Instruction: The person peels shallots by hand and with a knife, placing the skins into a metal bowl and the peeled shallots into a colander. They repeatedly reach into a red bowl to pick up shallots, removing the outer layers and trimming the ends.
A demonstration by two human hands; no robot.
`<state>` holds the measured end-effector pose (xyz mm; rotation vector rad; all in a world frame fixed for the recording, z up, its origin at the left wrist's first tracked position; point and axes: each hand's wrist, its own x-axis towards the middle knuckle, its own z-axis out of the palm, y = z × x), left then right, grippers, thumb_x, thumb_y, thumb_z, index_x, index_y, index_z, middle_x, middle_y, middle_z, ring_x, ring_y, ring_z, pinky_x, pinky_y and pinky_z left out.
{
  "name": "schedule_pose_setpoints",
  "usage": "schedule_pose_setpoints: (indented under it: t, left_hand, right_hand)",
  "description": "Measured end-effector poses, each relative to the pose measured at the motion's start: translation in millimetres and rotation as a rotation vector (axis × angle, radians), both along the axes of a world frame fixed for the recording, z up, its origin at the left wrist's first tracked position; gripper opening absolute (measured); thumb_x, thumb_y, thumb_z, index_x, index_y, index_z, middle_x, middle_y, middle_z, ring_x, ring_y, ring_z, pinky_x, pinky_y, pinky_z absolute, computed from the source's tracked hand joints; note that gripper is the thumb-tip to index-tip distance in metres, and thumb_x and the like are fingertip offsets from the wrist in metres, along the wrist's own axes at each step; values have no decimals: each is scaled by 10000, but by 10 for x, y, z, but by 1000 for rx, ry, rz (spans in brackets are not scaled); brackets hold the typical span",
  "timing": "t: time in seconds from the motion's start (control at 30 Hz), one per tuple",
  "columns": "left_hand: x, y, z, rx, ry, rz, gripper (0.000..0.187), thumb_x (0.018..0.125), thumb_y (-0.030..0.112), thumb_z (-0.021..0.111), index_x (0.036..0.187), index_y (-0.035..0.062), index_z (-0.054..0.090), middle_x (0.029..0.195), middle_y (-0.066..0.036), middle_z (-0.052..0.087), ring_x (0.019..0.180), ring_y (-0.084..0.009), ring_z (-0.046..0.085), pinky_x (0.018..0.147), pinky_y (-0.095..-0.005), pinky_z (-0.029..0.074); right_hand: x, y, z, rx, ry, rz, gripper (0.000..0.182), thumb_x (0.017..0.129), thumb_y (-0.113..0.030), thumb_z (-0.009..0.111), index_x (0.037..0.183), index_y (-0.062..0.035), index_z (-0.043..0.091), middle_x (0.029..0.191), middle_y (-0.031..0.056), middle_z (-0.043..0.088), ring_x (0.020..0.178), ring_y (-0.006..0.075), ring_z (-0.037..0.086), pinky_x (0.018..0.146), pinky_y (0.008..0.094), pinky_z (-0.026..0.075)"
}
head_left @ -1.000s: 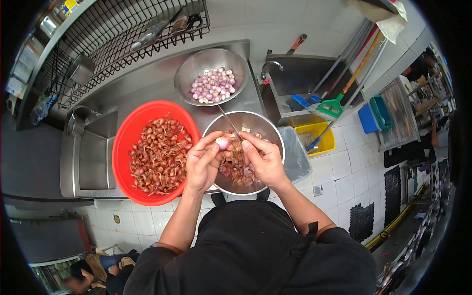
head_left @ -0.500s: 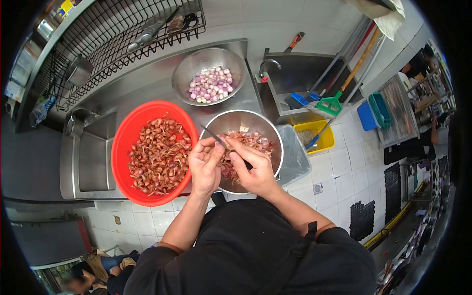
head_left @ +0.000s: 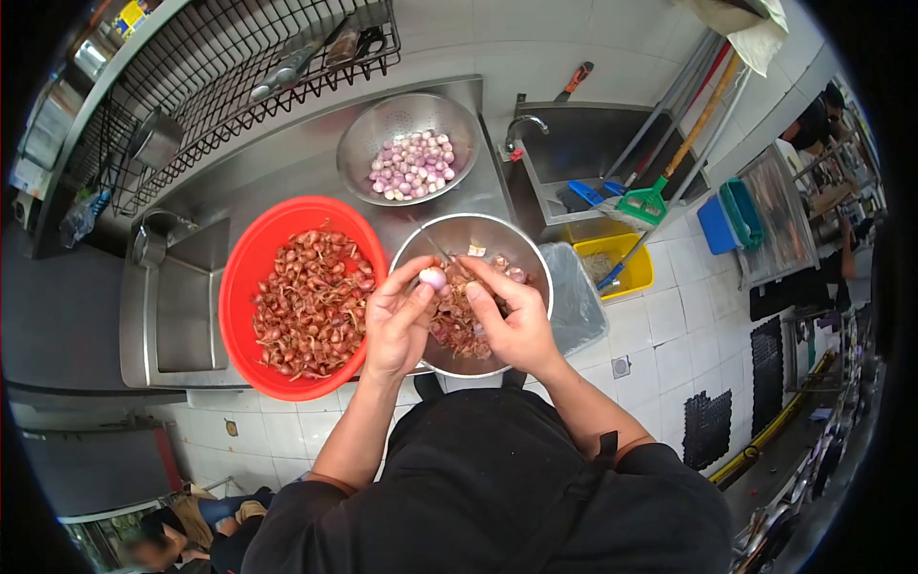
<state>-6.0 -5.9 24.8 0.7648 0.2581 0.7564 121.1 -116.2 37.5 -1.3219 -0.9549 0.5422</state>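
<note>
Between the thumb and fingers of my left hand [head_left: 397, 320] is a pale, peeled shallot [head_left: 434, 277]. My right hand [head_left: 516, 320] is closed on a small knife [head_left: 436, 247], its blade pointing up and to the left; the handle is hidden in the fingers. Both hands are above a steel pot [head_left: 542, 258] that holds reddish-brown shallot skins [head_left: 469, 335]. To the left, a red basin [head_left: 239, 287] is filled with unpeeled shallots [head_left: 311, 306]. Behind the pot, a steel colander [head_left: 354, 143] contains peeled shallots [head_left: 411, 167].
A steel sink [head_left: 186, 316] lies left of the basin, under a wire rack [head_left: 239, 86]. At right are a dark sink [head_left: 583, 139], a yellow bucket [head_left: 648, 263], a green brush [head_left: 643, 206] and a blue bin [head_left: 715, 225]. Another person [head_left: 206, 531] is at lower left.
My hands have drawn slightly apart, and the shallot now shows whole and pale in my left hand. The knife has swung away from it, rightward and more upright.
</note>
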Motion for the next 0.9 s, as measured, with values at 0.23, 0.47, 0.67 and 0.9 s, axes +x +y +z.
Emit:
schedule_pose_setpoints:
  t: [0.23, 0.47, 0.67, 0.9]
  left_hand:
    - [-45, 41, -81, 243, 162, 63, 350, 914, -55, 625, 1260, -60, 576, 1155, -94, 642, 1021, -131, 617, 894, -262, 507]
    - [-49, 129, -158, 486, 270, 149, 303, 894, -22, 664, 1184, -77, 598, 1169, -138, 633, 1055, -186, 621, 914, -309, 516]
    - [-52, 203, -184, 318, 126, 31, 361, 896, -32, 637, 1246, -50, 549, 1114, -137, 654, 1020, -186, 631, 906, -304, 519]
    - [-149, 300, -225, 108, 68, -109, 379, 900, -63, 587, 1274, -38, 537, 1240, -181, 606, 1042, -203, 633, 852, -272, 551]
  right_hand:
    - [-14, -17, 41, -5, -141, 107, 384, 928, -94, 625, 1293, 17, 595, 1234, 189, 656, 1128, 261, 652, 957, 347, 493]
    - [4, 6, -38, 76, -154, 92, 316, 946, -109, 577, 1243, -23, 641, 1156, 188, 682, 1031, 279, 688, 861, 336, 516]
    - [-9, -2, 14, -8, 143, 164, 330, 968, -124, 558, 1256, 29, 609, 1147, 197, 694, 1047, 214, 672, 905, 320, 507]
    - [108, 63, -229, -5, 88, 89, 322, 1001, -148, 546, 1259, 34, 609, 1145, 140, 703, 1010, 131, 634, 877, 277, 490]
